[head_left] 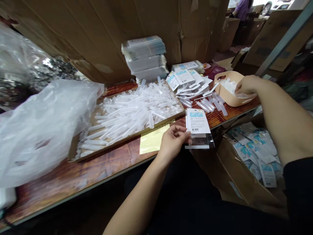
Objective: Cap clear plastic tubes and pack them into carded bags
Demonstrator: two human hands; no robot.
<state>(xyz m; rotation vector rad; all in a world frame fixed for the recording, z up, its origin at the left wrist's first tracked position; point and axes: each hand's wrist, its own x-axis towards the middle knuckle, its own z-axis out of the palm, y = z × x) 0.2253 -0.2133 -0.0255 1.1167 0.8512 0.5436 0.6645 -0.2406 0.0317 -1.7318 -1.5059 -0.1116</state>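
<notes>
Between left fingers, packet (flat, part-clear)

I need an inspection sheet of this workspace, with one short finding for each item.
Surface: reddish-brown table, partly covered; yellow sheet on it.
Job's things: printed packet; tray heaped with clear tubes; beige basket with whitish pieces.
Clutter: loose tubes, piled packets, plastic bag.
Hands: left hand holds the printed packet; right hand reaches into the basket, fingertips hidden.
Cables: dark strand lower left, possibly a cable; unclear.
Surroundings: cardboard behind; open carton of packets lower right; person in purple beyond.
</notes>
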